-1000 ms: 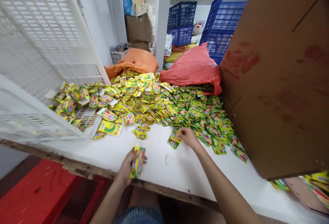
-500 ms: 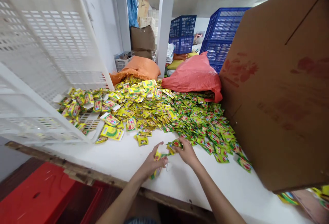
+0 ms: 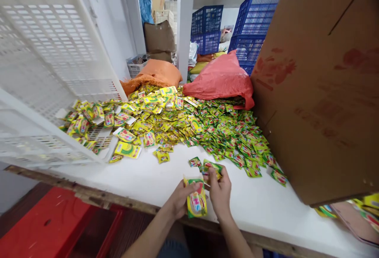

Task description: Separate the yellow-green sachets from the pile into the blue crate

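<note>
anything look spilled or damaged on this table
The white crate on the left looks tipped on its side, yellow packs spilling out onto the tabletop. The wooden front edge looks ragged, as if splintered, near the red stool.

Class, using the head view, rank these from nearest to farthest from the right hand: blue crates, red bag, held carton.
1. Held carton: in the left hand, beside the right hand.
2. Red bag: beyond the sachet pile.
3. Blue crates: behind the bag.

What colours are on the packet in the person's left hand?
The packet is yellow and green with red and pink print, seen best in the head view.
</note>
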`<state>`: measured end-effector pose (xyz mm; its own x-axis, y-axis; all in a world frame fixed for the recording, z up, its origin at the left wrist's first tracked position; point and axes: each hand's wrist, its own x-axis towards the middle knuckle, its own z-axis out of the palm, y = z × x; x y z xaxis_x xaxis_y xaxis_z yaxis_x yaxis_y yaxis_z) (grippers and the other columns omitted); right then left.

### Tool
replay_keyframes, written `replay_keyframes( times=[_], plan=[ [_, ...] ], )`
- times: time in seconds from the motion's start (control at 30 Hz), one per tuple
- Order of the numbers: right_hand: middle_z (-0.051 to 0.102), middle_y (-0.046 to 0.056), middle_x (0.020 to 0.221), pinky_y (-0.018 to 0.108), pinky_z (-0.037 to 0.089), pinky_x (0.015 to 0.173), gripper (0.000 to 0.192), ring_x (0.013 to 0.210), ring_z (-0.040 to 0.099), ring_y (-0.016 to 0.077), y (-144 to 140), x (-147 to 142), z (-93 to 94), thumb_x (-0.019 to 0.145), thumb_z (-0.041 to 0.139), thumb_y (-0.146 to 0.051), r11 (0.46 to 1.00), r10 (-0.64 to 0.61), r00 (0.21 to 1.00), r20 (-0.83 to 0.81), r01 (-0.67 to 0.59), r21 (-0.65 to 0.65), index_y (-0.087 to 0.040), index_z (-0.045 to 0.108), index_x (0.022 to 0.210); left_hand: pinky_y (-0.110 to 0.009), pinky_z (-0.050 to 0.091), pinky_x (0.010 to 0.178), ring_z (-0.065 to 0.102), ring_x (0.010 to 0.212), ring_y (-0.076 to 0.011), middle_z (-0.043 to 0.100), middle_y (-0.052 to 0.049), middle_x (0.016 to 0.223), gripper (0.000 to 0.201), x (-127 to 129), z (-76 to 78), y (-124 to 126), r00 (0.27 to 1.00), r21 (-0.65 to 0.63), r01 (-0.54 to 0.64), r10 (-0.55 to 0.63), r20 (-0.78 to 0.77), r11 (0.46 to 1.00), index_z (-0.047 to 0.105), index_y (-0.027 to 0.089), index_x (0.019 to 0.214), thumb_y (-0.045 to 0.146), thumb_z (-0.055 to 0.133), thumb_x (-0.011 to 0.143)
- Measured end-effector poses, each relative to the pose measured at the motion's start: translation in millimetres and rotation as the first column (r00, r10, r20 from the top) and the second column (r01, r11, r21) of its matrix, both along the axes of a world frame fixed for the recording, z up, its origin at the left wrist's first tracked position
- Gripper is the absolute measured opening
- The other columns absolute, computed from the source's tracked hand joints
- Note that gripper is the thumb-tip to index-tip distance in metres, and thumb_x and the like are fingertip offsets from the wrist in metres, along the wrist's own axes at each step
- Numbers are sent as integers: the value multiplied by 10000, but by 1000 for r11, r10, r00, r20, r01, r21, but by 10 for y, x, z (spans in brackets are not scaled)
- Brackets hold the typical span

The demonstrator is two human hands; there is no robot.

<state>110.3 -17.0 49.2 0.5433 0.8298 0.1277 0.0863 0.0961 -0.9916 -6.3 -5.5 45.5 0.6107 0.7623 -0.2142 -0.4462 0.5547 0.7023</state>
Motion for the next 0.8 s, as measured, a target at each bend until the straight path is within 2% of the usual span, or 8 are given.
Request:
replay_keyframes(
  times=[0.07,0.13,0.33,0.43,0.57,0.67,0.73,0.8],
  plan=[
    [612,9,705,238,453,520,268,595,565,154,13,102,61,803,504,-459,999,-50,998,40,50,2,-195,497,846,-282,469,629,637,660,-173,677,-86,755,412,-44,-34,31,996,-4,68,-68,-51,998,593,116,1015,336,690,680],
    [583,-11,643,224,433,500,273,561,531,141,30,179,107,779,535,-465,996,-88,992,89,87,23,-196,492,778,-271,468,606,634,644,-166,669,-72,731,409,-73,-69,71,992,-3,83,-83,-98,997,602,118,973,353,711,656],
    [528,-39,560,205,396,474,268,507,476,121,26,172,35,767,549,-444,1000,-23,984,178,24,-3,-203,459,693,-266,473,612,625,634,-160,671,-90,809,494,-47,-24,126,988,115,-9,27,-154,993,620,103,962,390,758,585],
    [537,-40,563,201,386,474,253,507,484,120,-19,86,-42,777,545,-425,1000,7,979,203,-6,-9,-203,451,698,-296,486,696,634,725,-191,682,-101,874,528,0,31,116,983,192,-31,64,-170,981,629,111,985,378,778,554],
    [561,-26,619,214,409,523,214,553,513,133,-99,-64,-92,848,440,-405,997,75,973,219,-77,3,-200,477,803,-339,472,808,631,817,-221,696,-90,860,464,71,16,107,953,263,-204,252,-165,943,661,114,927,350,783,547],
    [620,26,799,246,446,636,231,705,570,162,-155,-126,-133,869,398,-384,991,129,961,245,-136,15,-190,490,954,-357,474,812,635,814,-232,698,-96,826,446,89,-4,95,926,210,-293,332,-182,933,664,101,904,364,771,560],
    [631,41,825,253,449,647,250,727,579,174,-183,-107,-174,860,415,-384,993,112,953,281,-116,-1,-183,493,986,-351,476,805,638,803,-225,697,-94,830,471,71,2,76,944,155,-252,278,-177,955,654,102,950,360,764,572],
    [622,22,715,240,437,583,232,638,564,167,-197,-41,-202,846,438,-398,997,73,948,309,-65,-36,-183,514,892,-329,488,753,639,743,-202,696,-86,824,488,35,11,53,973,127,-139,159,-167,982,645,109,988,347,762,579]
  ],
)
